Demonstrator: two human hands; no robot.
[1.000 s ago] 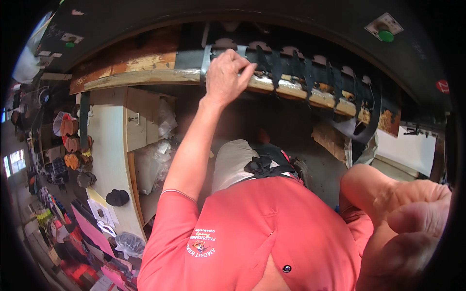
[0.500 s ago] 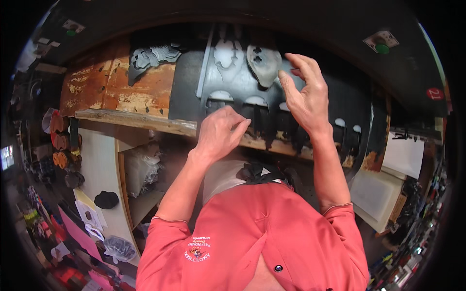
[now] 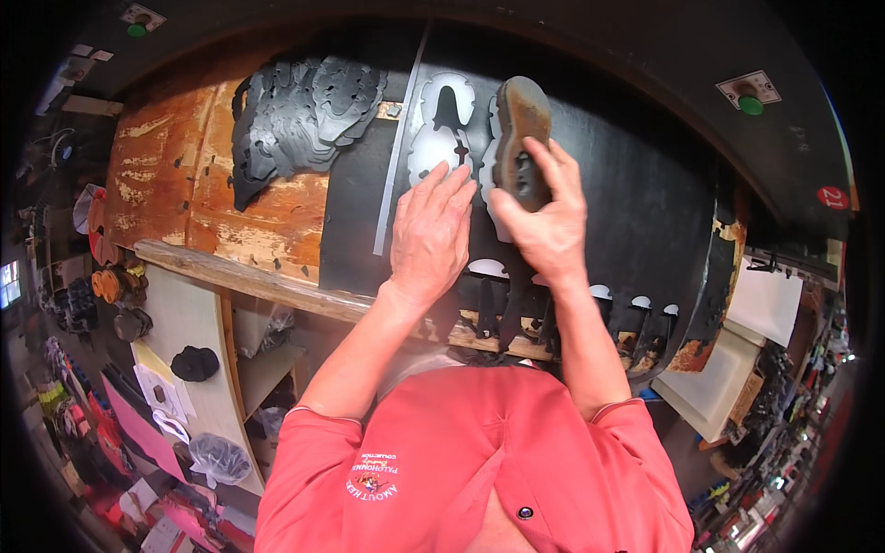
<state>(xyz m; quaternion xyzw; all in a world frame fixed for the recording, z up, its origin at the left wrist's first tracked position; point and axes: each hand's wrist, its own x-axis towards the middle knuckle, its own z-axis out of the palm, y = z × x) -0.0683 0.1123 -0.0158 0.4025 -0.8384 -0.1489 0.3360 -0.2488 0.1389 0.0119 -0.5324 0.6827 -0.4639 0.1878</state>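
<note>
My right hand (image 3: 550,207) grips a rusty brown, shoe-sole-shaped cutting die (image 3: 527,109), thumb on its left side and fingers on its right. The die stands on a black sheet (image 3: 636,212), beside a pale scalloped cut-out that it partly covers. My left hand (image 3: 433,226) lies with fingers stretched and close together at the near end of another pale sole-shaped cut-out (image 3: 431,138). A black piece (image 3: 449,109) shows inside that cut-out. Whether anything lies under my left fingertips is hidden.
A pile of dark cut pieces (image 3: 300,120) lies on the worn wooden board (image 3: 152,175) at left. A grey strip (image 3: 398,166) runs along the sheet. Half-round notches (image 3: 489,268) line its near edge. Green buttons (image 3: 751,106) sit on the dark machine beam. Shelves (image 3: 189,304) stand at near left.
My right hand has closed on the die, which was apart from it before. My left hand has moved from the sheet's near edge onto the cut-out, its fingers straightened. The view has shifted.
</note>
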